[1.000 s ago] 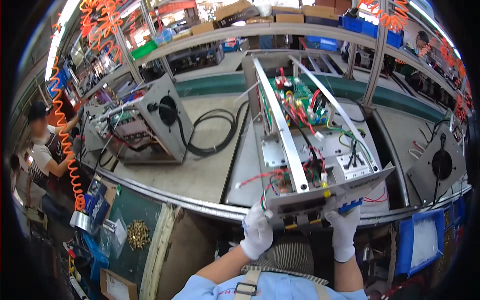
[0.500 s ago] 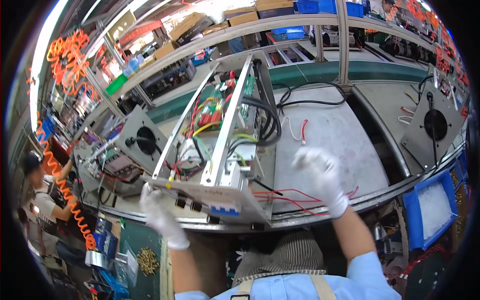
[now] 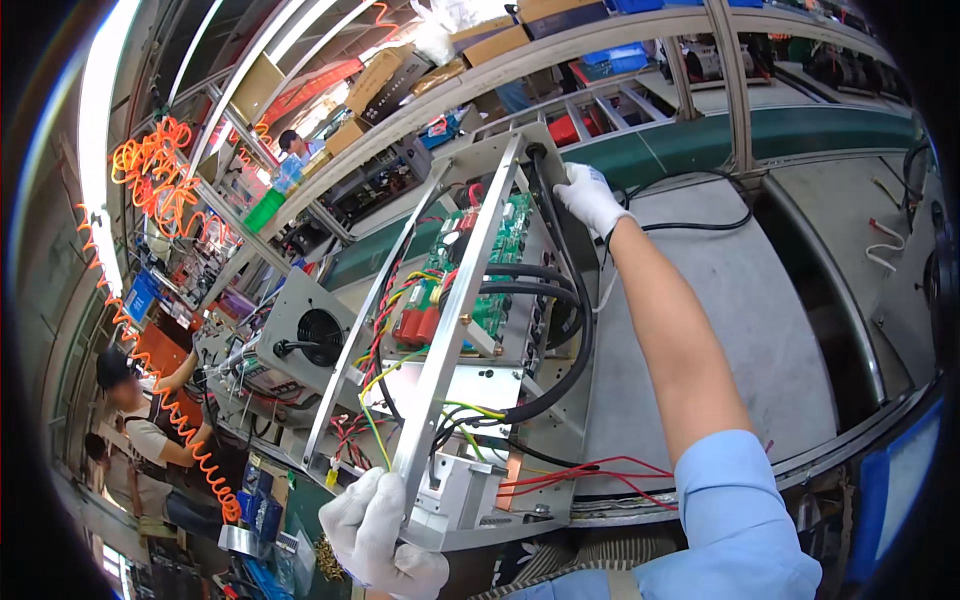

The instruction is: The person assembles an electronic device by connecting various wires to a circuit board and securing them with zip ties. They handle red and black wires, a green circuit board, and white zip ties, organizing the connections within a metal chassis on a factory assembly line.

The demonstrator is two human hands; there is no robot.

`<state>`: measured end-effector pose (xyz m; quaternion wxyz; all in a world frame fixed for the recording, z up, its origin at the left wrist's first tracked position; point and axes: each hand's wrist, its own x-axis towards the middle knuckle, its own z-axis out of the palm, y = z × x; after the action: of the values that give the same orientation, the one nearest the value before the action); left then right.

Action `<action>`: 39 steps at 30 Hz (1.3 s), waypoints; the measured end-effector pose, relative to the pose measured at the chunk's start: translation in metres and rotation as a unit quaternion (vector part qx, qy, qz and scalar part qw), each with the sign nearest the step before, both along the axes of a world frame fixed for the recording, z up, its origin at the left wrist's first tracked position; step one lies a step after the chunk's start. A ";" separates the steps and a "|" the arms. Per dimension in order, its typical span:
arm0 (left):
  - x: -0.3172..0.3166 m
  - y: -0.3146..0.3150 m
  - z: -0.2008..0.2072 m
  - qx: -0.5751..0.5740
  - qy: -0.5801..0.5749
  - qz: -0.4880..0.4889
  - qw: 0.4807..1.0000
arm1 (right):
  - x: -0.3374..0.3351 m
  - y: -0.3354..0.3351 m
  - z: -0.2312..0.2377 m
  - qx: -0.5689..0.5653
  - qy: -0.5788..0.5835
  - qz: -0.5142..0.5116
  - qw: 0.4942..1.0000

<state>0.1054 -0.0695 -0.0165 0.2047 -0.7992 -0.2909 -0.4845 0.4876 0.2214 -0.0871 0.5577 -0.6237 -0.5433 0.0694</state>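
An open metal machine chassis (image 3: 462, 310) stands tilted in front of me, two bright rails running along its top. Inside are a green circuit board (image 3: 512, 240), bundled red and yellow wires, and thick black cables (image 3: 570, 375) looping out on the right. My left hand (image 3: 380, 535), in a white glove, is closed round the chassis's near end, by the end of a rail. Stretched forward, my right hand (image 3: 592, 202), also gloved, grips the far end panel with its fingers partly hidden. Thin red wires (image 3: 620, 468) trail from the near right corner.
A similar chassis with a round fan (image 3: 300, 320) sits on the left, near a co-worker (image 3: 150, 420) and an orange coiled hose (image 3: 165, 385). Right of my chassis lies a grey plate (image 3: 715, 330). Another chassis (image 3: 915, 290) and a blue bin (image 3: 890, 490) are at the right edge.
My right hand has gone from above the grey plate to the chassis's far end. The chassis has turned and its near panel no longer faces me; my left hand now grips its near end.
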 end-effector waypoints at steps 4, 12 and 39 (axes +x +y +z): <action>-0.017 -0.011 -0.001 -0.068 -0.026 -0.001 0.997 | 0.005 -0.017 0.004 -0.032 -0.109 -0.025 0.993; -0.036 0.016 0.012 -0.162 -0.032 -0.187 0.968 | 0.085 -0.234 -0.002 -0.009 -0.069 -0.185 0.980; -0.045 0.111 0.008 0.051 -0.079 0.109 0.990 | -0.024 -0.445 -0.002 0.176 0.136 -0.078 0.972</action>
<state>0.0599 0.0416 -0.0085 0.2735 -0.7108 -0.3658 -0.5350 0.4635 -0.2231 -0.0896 0.7310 -0.5410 -0.4156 0.0128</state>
